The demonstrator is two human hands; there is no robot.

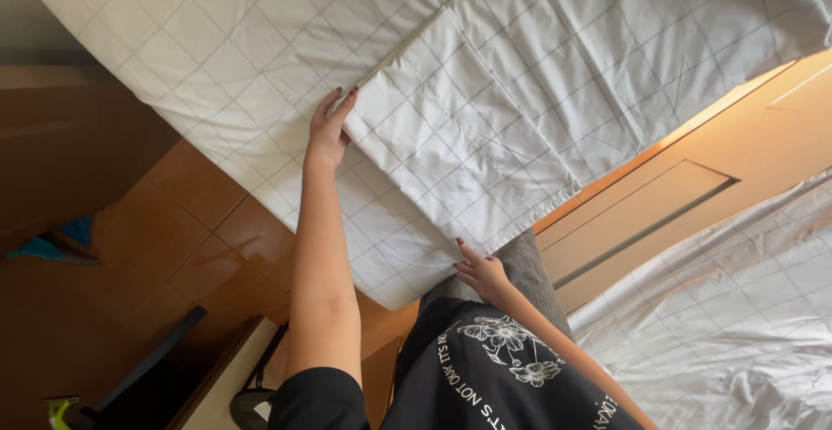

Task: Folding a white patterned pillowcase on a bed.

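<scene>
A white quilted pillowcase or folded sheet panel with a thin grid pattern lies on a bed covered in the same white grid fabric. My left hand rests flat at the panel's far corner, fingers spread and touching its edge. My right hand presses on the panel's near corner at the bed's edge, fingers curled over the fabric. Both arms reach out from my black top.
A wooden headboard or bed frame runs along the right. More crumpled white grid bedding lies at the lower right. Brown tiled floor shows at the left, with dark furniture near the bottom left.
</scene>
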